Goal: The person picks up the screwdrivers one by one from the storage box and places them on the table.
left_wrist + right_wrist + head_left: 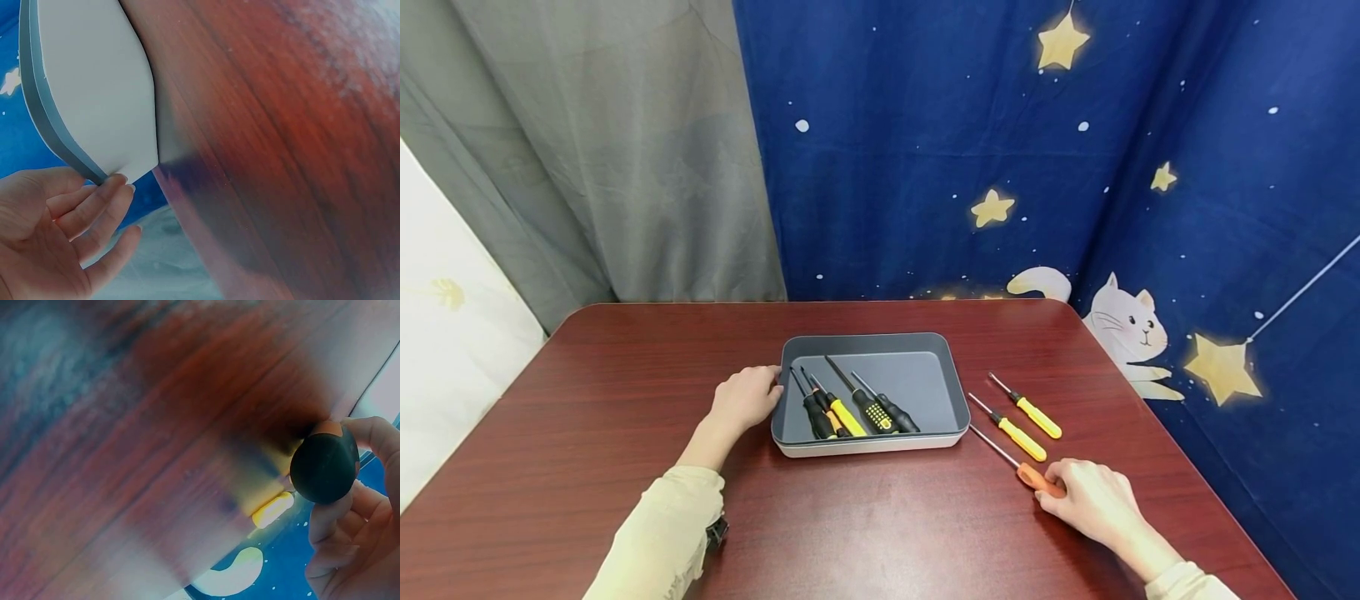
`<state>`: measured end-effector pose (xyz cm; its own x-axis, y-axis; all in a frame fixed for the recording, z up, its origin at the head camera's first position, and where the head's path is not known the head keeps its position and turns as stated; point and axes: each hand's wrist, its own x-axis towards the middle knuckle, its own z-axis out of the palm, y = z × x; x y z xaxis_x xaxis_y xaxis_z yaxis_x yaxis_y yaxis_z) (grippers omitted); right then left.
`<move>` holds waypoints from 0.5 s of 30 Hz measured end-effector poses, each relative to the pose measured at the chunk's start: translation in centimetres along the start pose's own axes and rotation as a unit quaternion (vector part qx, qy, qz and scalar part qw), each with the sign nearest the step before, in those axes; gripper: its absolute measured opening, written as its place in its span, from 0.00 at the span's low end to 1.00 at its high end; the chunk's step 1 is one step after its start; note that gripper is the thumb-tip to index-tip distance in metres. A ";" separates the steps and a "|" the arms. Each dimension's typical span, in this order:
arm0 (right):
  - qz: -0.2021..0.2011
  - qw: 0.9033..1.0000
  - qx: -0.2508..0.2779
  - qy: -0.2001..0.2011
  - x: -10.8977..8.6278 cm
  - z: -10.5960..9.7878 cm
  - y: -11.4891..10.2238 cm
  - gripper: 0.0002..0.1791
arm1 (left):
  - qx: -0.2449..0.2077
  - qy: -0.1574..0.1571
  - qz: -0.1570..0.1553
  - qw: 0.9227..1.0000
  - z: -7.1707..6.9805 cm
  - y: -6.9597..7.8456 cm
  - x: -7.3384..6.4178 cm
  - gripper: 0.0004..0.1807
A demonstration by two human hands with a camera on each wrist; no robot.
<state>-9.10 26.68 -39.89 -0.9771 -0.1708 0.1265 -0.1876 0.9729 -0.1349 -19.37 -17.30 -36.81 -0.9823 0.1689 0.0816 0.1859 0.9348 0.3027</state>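
My left hand [745, 397] is at the left side of a grey tray [917, 382], its fingertips [115, 181] touching the pale outer wall near a corner. Several screwdrivers lie inside toward the left, among them a black one with yellow dots [874, 412] and one with a yellow handle [847, 417]. Over on the right, my right hand [1093, 498] pinches the handle of an orange screwdriver [1032, 477] between thumb and fingers. Its shaft points toward the tray's near right corner. The handle's black end [324, 467] faces the right wrist camera.
Two yellow-handled screwdrivers, a nearer one [1022, 439] and a farther one [1038, 417], lie side by side right of the tray. The reddish-brown wooden table [865, 525] reaches back to grey and blue curtains [925, 167].
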 end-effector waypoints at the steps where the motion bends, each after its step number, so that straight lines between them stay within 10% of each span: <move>1: 0.001 1.000 0.000 -0.002 0.0 0.0 0.0 0.07 | 0.001 0.000 0.001 1.000 0.0 0.0 0.0 0.18; 15: 0.012 1.000 0.011 0.016 1.2 -1.1 0.0 0.13 | 0.005 -0.001 0.000 1.000 0.1 -0.1 0.1 0.18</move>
<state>-10.14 26.69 -38.63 -0.9780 -0.1414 0.1537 -0.1658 0.9732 -0.1595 -19.50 -17.39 -36.93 -0.9823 0.1699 0.0793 0.1858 0.9379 0.2930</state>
